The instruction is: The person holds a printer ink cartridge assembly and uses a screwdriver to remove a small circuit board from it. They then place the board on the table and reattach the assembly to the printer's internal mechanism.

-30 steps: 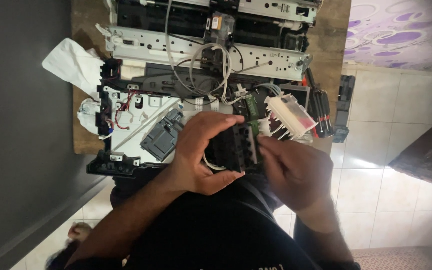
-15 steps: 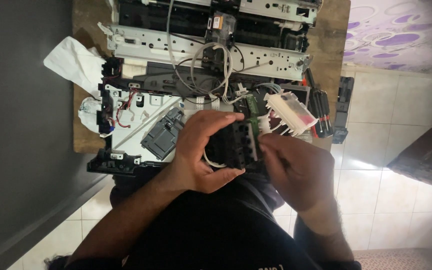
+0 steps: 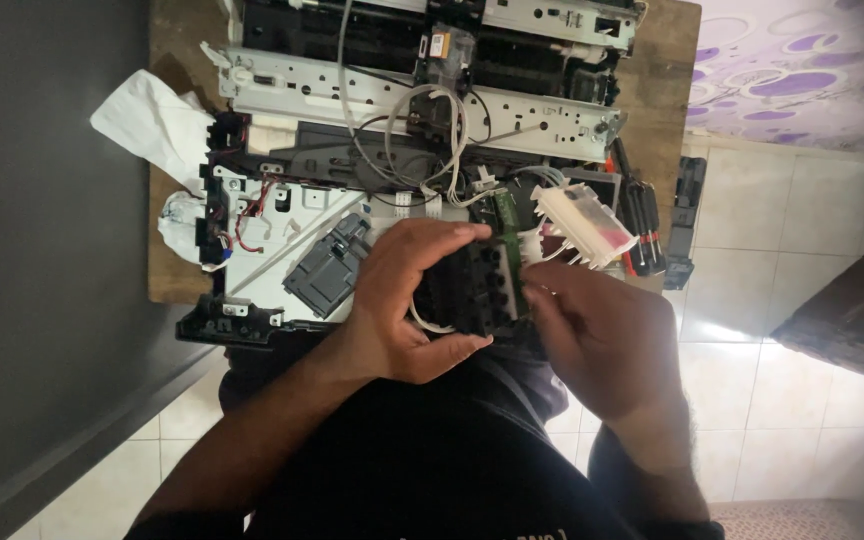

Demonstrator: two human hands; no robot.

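Observation:
My left hand point(image 3: 402, 300) grips a black plastic printer carriage part point(image 3: 472, 288) from its left side, thumb below and fingers over the top. My right hand point(image 3: 602, 335) touches the same part at its right edge, fingertips by a small green circuit board point(image 3: 508, 240). A thin white cable point(image 3: 424, 320) loops under the part. Just right of it lies a white ink tube block with pink ends point(image 3: 582, 225). Both hands hover over the front of an opened printer chassis point(image 3: 292, 230).
The printer's metal frame rails point(image 3: 392, 90) and white and grey wires point(image 3: 402, 130) fill a small wooden table point(image 3: 667, 90). Crumpled white tissue point(image 3: 152, 125) lies at the left. Black cartridges point(image 3: 642, 225) sit at the right edge. Pale floor tiles point(image 3: 752, 300) and a dark wall point(image 3: 42, 250) flank it.
Almost nothing differs. Both hands stay on the black part; my right fingers have shifted slightly along its right edge.

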